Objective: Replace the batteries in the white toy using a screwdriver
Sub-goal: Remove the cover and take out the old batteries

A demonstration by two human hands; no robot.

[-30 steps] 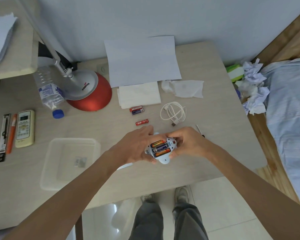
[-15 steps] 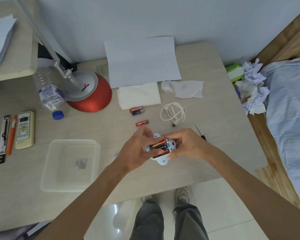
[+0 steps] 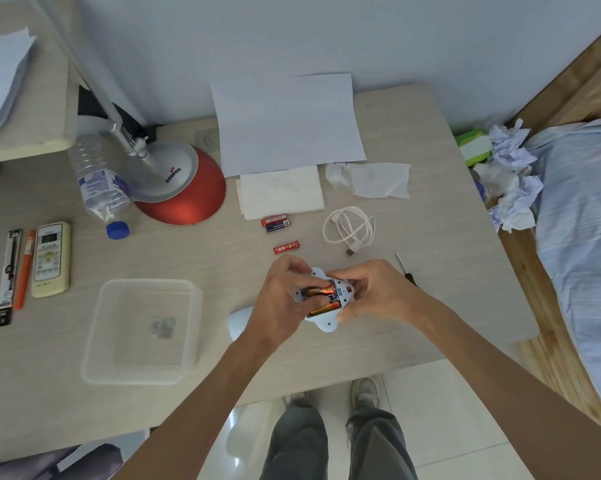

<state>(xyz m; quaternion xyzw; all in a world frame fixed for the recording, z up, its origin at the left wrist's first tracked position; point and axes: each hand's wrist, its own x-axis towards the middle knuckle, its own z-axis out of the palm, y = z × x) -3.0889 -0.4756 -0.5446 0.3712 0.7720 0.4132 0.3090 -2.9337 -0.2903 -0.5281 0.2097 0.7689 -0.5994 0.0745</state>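
The white toy (image 3: 327, 322) lies belly-up between both hands near the table's front edge, its battery bay open. Orange-and-black batteries (image 3: 318, 292) sit in the bay. My left hand (image 3: 281, 299) grips the toy's left side, with its thumb pressing on the batteries. My right hand (image 3: 375, 292) grips the toy's right side. A small black-handled screwdriver (image 3: 406, 270) lies on the table just right of my right hand. Three loose red and blue batteries lie beyond the toy, two side by side (image 3: 275, 223) and one alone (image 3: 286, 247). A white piece (image 3: 238, 322) shows left of my left wrist.
A clear plastic box (image 3: 94, 341) sits to the left. A red lamp base (image 3: 188, 199), a water bottle (image 3: 98, 181), a remote (image 3: 51, 259), a white cable (image 3: 350, 230), tissues (image 3: 375, 180) and paper sheets (image 3: 287, 123) lie further back. A bed (image 3: 583, 237) stands right.
My left thumb has moved onto the batteries in the bay. Both hands have turned the toy slightly and stay at the same spot on the table.
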